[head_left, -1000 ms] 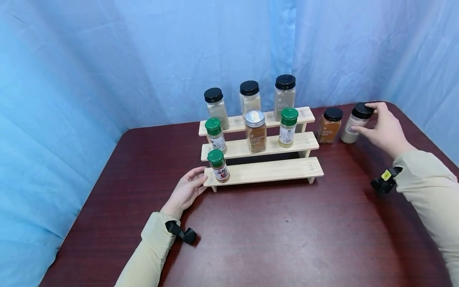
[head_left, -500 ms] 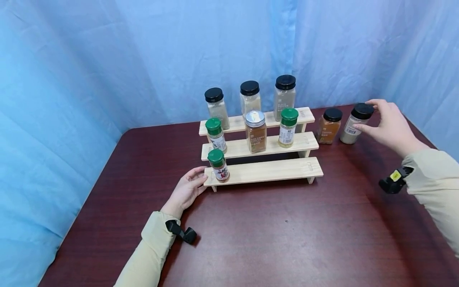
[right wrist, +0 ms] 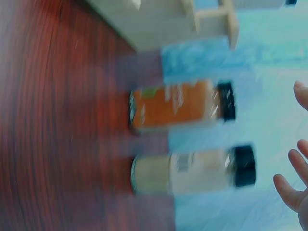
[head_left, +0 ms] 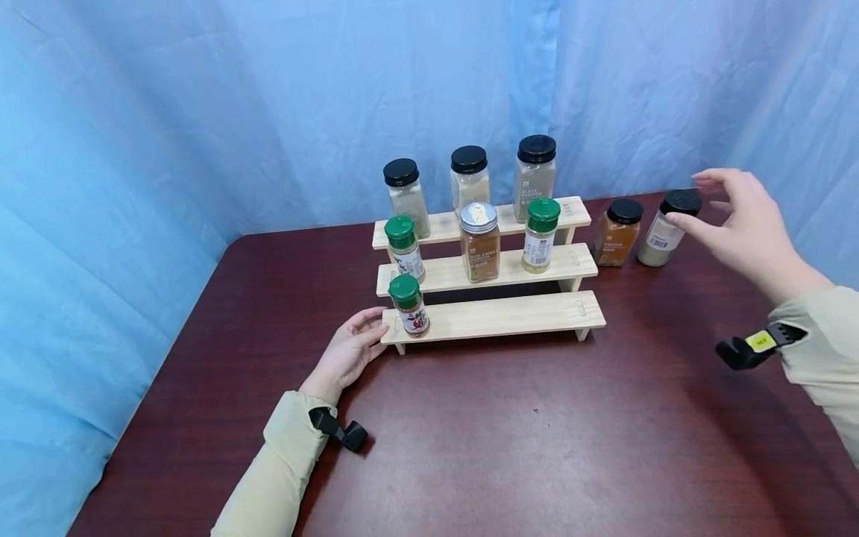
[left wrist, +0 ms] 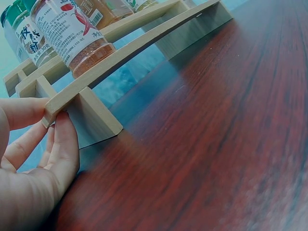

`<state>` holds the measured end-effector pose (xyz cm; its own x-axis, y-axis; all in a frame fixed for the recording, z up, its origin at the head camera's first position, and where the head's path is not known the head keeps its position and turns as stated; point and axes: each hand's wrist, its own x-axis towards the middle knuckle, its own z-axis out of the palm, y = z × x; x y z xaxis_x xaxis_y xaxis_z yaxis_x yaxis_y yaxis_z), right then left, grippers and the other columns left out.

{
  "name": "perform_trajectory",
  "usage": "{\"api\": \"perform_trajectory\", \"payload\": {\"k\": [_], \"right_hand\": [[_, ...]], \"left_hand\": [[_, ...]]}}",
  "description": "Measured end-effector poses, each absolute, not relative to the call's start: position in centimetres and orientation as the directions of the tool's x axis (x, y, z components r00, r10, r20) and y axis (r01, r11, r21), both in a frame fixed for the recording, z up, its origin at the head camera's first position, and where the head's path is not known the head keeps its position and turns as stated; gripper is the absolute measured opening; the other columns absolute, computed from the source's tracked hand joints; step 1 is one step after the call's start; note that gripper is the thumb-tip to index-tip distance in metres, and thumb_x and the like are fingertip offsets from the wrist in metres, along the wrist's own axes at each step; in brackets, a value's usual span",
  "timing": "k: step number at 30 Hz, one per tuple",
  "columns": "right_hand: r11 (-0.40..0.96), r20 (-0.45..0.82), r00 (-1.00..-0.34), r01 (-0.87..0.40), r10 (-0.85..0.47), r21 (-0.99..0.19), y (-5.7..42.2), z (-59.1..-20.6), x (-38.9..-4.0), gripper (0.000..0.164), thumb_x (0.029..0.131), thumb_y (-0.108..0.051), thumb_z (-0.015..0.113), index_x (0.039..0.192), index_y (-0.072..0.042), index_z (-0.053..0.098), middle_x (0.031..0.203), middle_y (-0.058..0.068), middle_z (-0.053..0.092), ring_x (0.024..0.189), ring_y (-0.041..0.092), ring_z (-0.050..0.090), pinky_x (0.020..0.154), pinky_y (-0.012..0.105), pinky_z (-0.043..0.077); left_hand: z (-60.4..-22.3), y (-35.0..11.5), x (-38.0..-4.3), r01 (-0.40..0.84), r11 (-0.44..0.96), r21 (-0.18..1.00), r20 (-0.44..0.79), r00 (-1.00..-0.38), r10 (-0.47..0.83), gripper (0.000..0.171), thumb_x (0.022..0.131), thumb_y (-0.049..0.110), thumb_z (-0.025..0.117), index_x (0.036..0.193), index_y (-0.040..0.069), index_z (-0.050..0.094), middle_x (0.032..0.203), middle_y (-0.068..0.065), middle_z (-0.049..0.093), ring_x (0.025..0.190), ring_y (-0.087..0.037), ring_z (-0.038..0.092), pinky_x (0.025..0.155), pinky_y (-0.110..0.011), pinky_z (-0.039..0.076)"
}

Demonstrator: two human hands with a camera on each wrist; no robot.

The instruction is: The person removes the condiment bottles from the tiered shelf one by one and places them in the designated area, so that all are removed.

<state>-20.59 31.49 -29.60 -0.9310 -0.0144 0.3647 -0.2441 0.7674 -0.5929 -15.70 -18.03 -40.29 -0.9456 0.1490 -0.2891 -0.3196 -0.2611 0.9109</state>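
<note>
My left hand [head_left: 345, 352] pinches the left end of the bottom tier of a three-tier wooden spice rack [head_left: 503, 316]. In the left wrist view the rack's edge lies between thumb and fingers, beside a green-capped chili shaker [left wrist: 72, 41]. At right, my right hand [head_left: 748, 227] hovers with spread fingers beside a black-lidded jar of pale powder [head_left: 661, 240], holding nothing. An orange pepper jar [head_left: 617, 235] stands left of that jar. The right wrist view, blurred, shows fingertips [right wrist: 288, 192] apart from the pale-powder jar [right wrist: 192, 171].
Three black-lidded jars [head_left: 535, 179] stand on the top tier. The middle tier bears a green-capped shaker [head_left: 406, 253], a silver-lidded jar [head_left: 480, 246] and another green-capped shaker [head_left: 538, 240]. A blue curtain [head_left: 322, 112] hangs behind the dark red table [head_left: 470, 440].
My right hand has let go of the pale-powder jar and drawn back up and to the right. The jar stays beside the orange one. My left hand keeps its hold on the rack.
</note>
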Motion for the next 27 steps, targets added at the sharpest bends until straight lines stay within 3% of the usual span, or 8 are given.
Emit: {"api": "perform_trajectory", "payload": {"k": [2, 8, 11, 15, 19, 22, 27], "right_hand": [[0.753, 0.382, -0.924, -0.257, -0.009, -0.606, 30.7, -29.3, -20.0, 0.058, 0.088, -0.027, 0.066, 0.139, -0.010, 0.041, 0.136, 0.015, 0.042, 0.122, 0.011, 0.045, 0.094, 0.007, 0.033], [0.687, 0.502, -0.864, -0.389, -0.040, -0.614, 27.5, -28.3, -18.4, 0.050, 0.085, -0.017, 0.070, 0.131, -0.015, 0.051, 0.120, -0.012, 0.047, 0.103, -0.017, 0.045, 0.077, 0.004, 0.037], [0.658, 0.565, -0.822, -0.468, -0.078, -0.590, 25.7, -27.8, -17.7, 0.048, 0.083, -0.008, 0.072, 0.127, -0.014, 0.054, 0.115, -0.016, 0.048, 0.099, -0.020, 0.044, 0.077, 0.003, 0.038], [0.626, 0.627, -0.767, -0.558, -0.138, -0.545, 23.5, -27.3, -16.9, 0.050, 0.076, 0.007, 0.073, 0.121, -0.005, 0.057, 0.113, -0.021, 0.048, 0.101, -0.016, 0.047, 0.088, 0.004, 0.037], [0.609, 0.665, -0.715, -0.631, -0.217, -0.480, 21.6, -26.9, -16.3, 0.054, 0.069, 0.016, 0.074, 0.119, 0.004, 0.055, 0.117, -0.027, 0.044, 0.098, -0.014, 0.047, 0.073, 0.007, 0.038], [0.585, 0.668, -0.694, -0.669, -0.269, -0.459, 20.3, -26.8, -16.0, 0.054, 0.068, 0.017, 0.074, 0.118, 0.007, 0.055, 0.118, -0.014, 0.052, 0.099, -0.011, 0.046, 0.072, 0.008, 0.038], [0.501, 0.654, -0.680, -0.714, -0.332, -0.488, 18.2, -27.1, -15.9, 0.049, 0.069, 0.017, 0.073, 0.114, 0.010, 0.055, 0.119, 0.020, 0.055, 0.111, -0.007, 0.045, 0.092, 0.008, 0.038]], "left_hand": [[-40.3, -18.0, -15.7, -0.319, -0.276, 0.907, -0.286, -0.946, 0.152, 0.030, 0.096, -0.004, 0.043, 0.123, 0.010, 0.046, 0.091, 0.005, 0.056, 0.079, -0.003, 0.059, 0.072, -0.019, 0.050], [-40.5, -18.1, -15.7, -0.318, -0.278, 0.906, -0.285, -0.946, 0.154, 0.031, 0.097, -0.004, 0.043, 0.124, 0.010, 0.045, 0.092, 0.005, 0.056, 0.080, -0.003, 0.060, 0.073, -0.019, 0.050], [-40.6, -18.1, -15.6, -0.320, -0.274, 0.907, -0.287, -0.946, 0.153, 0.033, 0.097, -0.004, 0.043, 0.127, 0.009, 0.044, 0.092, 0.005, 0.056, 0.080, -0.003, 0.060, 0.073, -0.019, 0.050], [-40.5, -18.1, -15.7, -0.321, -0.273, 0.907, -0.288, -0.945, 0.153, 0.034, 0.097, -0.004, 0.043, 0.128, 0.008, 0.043, 0.092, 0.005, 0.056, 0.079, -0.003, 0.059, 0.072, -0.019, 0.050], [-40.5, -18.1, -15.8, -0.321, -0.262, 0.910, -0.290, -0.945, 0.151, 0.035, 0.097, -0.004, 0.044, 0.130, 0.006, 0.041, 0.092, 0.005, 0.055, 0.079, -0.003, 0.059, 0.072, -0.019, 0.050], [-40.5, -18.1, -15.9, -0.315, -0.254, 0.914, -0.284, -0.947, 0.152, 0.035, 0.096, -0.003, 0.044, 0.130, 0.006, 0.041, 0.091, 0.005, 0.055, 0.079, -0.003, 0.059, 0.072, -0.019, 0.050], [-40.5, -18.1, -15.9, -0.310, -0.259, 0.915, -0.276, -0.948, 0.158, 0.034, 0.096, -0.004, 0.044, 0.129, 0.005, 0.041, 0.090, 0.005, 0.056, 0.079, -0.004, 0.059, 0.072, -0.019, 0.050]]}}
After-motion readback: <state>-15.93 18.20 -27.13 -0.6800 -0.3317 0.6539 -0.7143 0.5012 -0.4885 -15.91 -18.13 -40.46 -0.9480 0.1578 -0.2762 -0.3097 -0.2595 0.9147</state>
